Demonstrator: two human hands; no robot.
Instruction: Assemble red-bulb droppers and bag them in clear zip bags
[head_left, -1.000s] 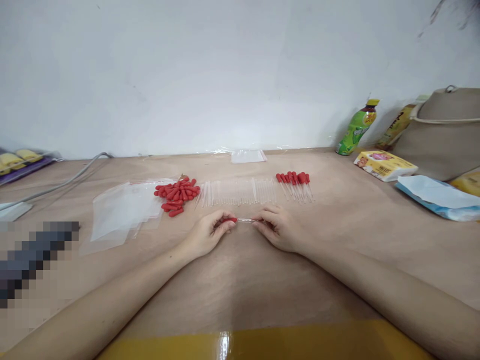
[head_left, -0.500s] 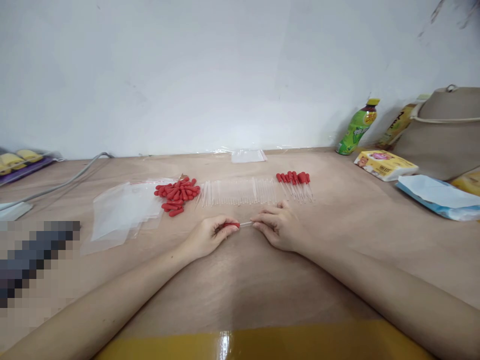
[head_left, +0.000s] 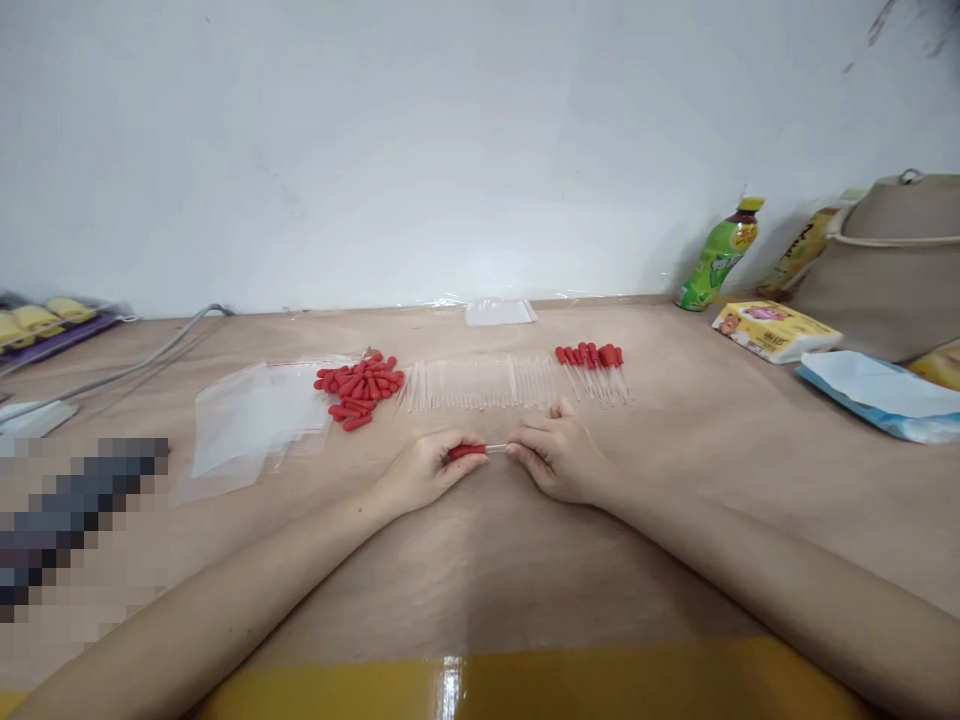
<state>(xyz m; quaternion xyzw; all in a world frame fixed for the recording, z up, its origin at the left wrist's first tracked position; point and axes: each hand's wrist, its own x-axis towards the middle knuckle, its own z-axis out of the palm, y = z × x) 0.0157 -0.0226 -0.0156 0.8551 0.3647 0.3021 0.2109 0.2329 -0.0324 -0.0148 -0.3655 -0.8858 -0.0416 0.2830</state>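
Note:
My left hand (head_left: 431,467) is closed on a red rubber dropper bulb (head_left: 469,452). Out of the bulb's right end runs a thin clear dropper tube (head_left: 496,448), pinched at its other end by my right hand (head_left: 559,450). Whether the tube sits inside the bulb or only meets it, I cannot tell. Beyond my left hand lies a heap of loose red bulbs (head_left: 360,382). A row of clear tubes (head_left: 472,383) is laid side by side behind both hands. Droppers with red bulbs fitted (head_left: 596,365) lie together beyond my right hand.
Clear plastic bags (head_left: 247,420) lie left of the heap, and a small bag (head_left: 501,312) by the wall. A grey cable (head_left: 157,355) crosses the far left. At right stand a green bottle (head_left: 716,258), a yellow tissue pack (head_left: 776,332), a blue-white packet (head_left: 877,395) and a beige bag (head_left: 885,270).
The whole view has shifted slightly. Both hands keep their hold on the bulb and tube, and the visible stretch of tube looks a little shorter.

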